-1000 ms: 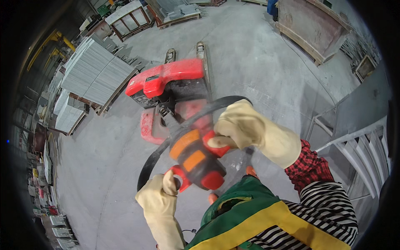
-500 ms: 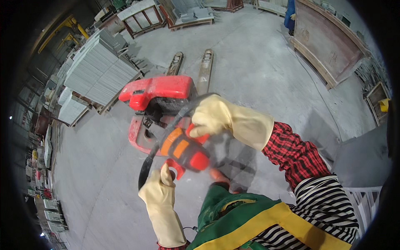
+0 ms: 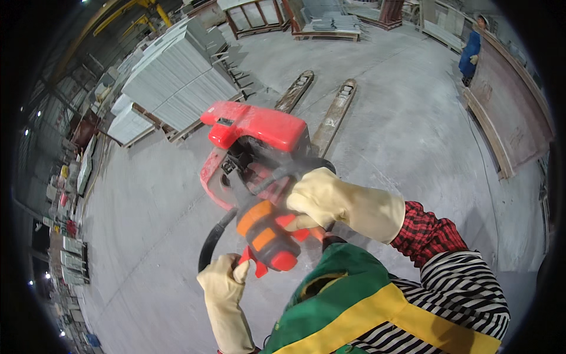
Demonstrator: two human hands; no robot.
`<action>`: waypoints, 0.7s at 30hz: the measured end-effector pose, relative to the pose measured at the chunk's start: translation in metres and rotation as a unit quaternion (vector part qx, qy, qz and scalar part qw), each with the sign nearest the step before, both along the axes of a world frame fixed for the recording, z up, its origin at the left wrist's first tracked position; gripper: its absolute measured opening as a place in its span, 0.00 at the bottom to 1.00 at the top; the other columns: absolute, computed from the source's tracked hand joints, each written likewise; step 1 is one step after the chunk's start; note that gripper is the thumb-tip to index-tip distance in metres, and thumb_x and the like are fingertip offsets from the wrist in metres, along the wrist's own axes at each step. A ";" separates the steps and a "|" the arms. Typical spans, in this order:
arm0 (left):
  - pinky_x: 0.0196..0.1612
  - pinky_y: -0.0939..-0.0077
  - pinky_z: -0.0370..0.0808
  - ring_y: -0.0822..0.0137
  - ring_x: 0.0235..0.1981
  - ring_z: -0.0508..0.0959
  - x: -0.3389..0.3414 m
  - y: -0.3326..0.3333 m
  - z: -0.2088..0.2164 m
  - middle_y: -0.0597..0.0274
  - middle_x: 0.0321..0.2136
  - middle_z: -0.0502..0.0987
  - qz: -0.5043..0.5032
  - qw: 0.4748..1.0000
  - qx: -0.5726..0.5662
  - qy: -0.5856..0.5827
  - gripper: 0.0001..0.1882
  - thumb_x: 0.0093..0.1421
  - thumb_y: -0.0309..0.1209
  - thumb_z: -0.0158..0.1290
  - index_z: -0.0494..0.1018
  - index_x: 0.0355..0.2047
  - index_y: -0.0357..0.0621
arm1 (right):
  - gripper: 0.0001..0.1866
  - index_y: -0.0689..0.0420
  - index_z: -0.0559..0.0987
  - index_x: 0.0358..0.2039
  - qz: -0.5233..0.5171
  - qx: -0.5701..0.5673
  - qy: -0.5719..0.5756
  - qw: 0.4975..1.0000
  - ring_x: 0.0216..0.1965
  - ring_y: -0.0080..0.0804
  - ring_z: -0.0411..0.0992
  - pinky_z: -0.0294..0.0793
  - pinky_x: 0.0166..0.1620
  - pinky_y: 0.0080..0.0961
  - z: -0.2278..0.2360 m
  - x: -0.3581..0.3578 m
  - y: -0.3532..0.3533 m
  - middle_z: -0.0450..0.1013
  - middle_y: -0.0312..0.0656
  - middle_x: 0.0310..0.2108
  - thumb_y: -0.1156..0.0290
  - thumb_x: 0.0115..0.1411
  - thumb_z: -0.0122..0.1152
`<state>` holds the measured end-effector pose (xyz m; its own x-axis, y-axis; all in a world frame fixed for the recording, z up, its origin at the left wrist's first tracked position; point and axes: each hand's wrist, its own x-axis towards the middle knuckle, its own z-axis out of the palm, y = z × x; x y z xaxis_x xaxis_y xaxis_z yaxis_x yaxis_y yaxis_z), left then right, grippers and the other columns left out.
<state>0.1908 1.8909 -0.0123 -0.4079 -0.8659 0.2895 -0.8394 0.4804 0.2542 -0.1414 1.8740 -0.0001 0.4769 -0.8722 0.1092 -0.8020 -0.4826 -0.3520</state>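
Observation:
A red electric pallet truck (image 3: 268, 125) stands in front of me, its two forks (image 3: 333, 118) reaching away over the floor. Its control handle (image 3: 262, 221) leans toward me, with a dark head, orange panels, red thumb levers and a red end button (image 3: 284, 261). Both my hands wear cream rubber gloves. My left hand (image 3: 221, 280) is closed round the lower end of the black left grip loop, thumb near the left red lever. Closed on the right grip, my right hand (image 3: 318, 197) covers most of it, its thumb toward the right red lever.
Pale slabs stand stacked on a pallet (image 3: 177, 76) left of the truck. Further crates and slab racks (image 3: 253, 17) line the back. A large wooden-framed panel (image 3: 510, 112) stands at the right, beside a person in blue (image 3: 471, 53). A thin cable runs along the floor there.
The truck and surroundings have shifted right in the view, and the slab stack looks closer. Both hands stay on the handle. More of the person in blue now shows.

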 end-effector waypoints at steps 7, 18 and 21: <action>0.28 0.66 0.78 0.58 0.23 0.82 -0.023 -0.079 0.032 0.57 0.24 0.83 -0.009 0.999 0.027 -0.024 0.34 0.50 0.62 0.68 0.80 0.32 0.39 | 0.38 0.59 0.82 0.33 0.042 0.060 -0.037 0.997 0.35 0.54 0.80 0.77 0.38 0.45 0.010 -0.025 -0.097 0.80 0.51 0.30 0.28 0.54 0.63; 0.28 0.61 0.78 0.53 0.24 0.82 0.069 -0.126 0.019 0.57 0.22 0.81 -0.033 0.993 -0.042 -0.105 0.22 0.47 0.50 0.72 0.76 0.27 0.47 | 0.15 0.57 0.84 0.39 -0.086 0.090 0.075 0.989 0.37 0.48 0.81 0.79 0.36 0.41 0.026 0.085 -0.104 0.81 0.47 0.31 0.71 0.49 0.72; 0.26 0.63 0.78 0.61 0.23 0.82 0.148 -0.110 0.014 0.65 0.21 0.80 -0.075 0.985 -0.120 -0.104 0.25 0.47 0.61 0.70 0.80 0.28 0.55 | 0.14 0.55 0.84 0.39 -0.088 0.090 0.057 0.990 0.36 0.47 0.81 0.79 0.36 0.41 0.023 0.171 -0.085 0.82 0.45 0.32 0.71 0.49 0.70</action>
